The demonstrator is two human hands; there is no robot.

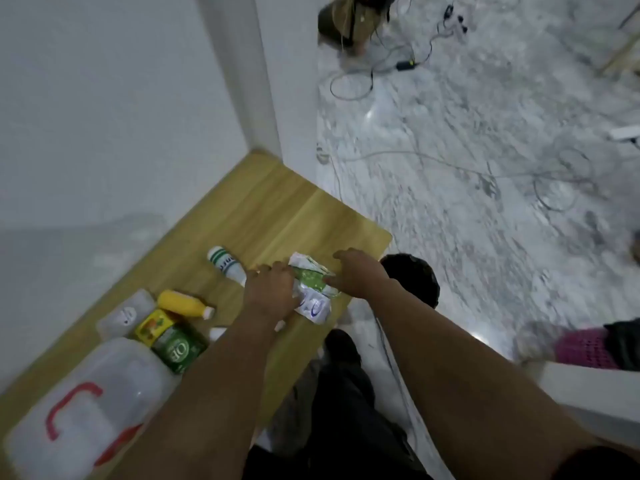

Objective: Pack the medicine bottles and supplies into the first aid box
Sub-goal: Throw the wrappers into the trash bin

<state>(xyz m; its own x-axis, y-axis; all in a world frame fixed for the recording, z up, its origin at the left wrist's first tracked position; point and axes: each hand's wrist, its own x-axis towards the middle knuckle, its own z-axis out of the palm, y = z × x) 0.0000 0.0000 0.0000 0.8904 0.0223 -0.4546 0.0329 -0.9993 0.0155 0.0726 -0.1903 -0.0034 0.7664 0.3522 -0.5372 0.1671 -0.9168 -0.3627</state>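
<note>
- Table [277, 216]: light wood-grain, smooth, matt.
- Packet [313, 289] between the hands: crinkled, glossy plastic film.
- Box [104, 393] left of the left forearm: translucent, glossy plastic, red handle.
- Yellow bottle [180, 303]: smooth plastic.
- Floor [485, 168]: polished marble-like.

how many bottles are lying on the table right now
2 clearly: a white bottle with green bands beside the left hand, and a yellow bottle by the green box. A white cap-like bit under the left forearm may be another.

Large white letters "OB" legible on green box [179, 347], just beside the first aid box [79, 407]. Striped white bottle's [225, 265] green lettering too blurred to read.
</note>
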